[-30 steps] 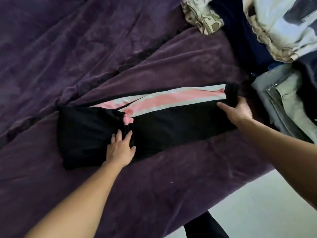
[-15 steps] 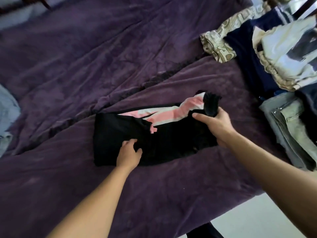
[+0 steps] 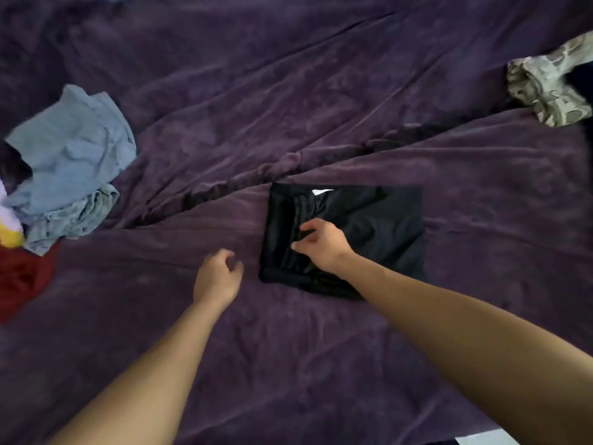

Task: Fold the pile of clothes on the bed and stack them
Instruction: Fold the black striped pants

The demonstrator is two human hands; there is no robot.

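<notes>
The black garment [image 3: 378, 232] lies folded into a compact rectangle on the purple bed cover [image 3: 288, 91], slightly right of centre in the head view. A small white strip [image 3: 322, 191] shows at its far edge. The right grip [image 3: 321, 247] sits on the left half of the garment, with thumb and fingers curled narrow and pinching the stacked fabric layers. The right forearm crosses the near right corner of the garment. The left grip [image 3: 216, 277] is just beside the left edge of the garment and apart from it. Its fingers are loosely curled and it holds nothing. Whether it touches the bed cover cannot be told. At the left edge of the bed lies an unfolded pile: a light blue shirt [image 3: 73, 146] on top, denim fabric [image 3: 73, 216] under it, and a red garment [image 3: 19, 277] nearest the person. A crumpled beige patterned garment [image 3: 545, 88] lies at the far right, well apart from the black garment.
</notes>
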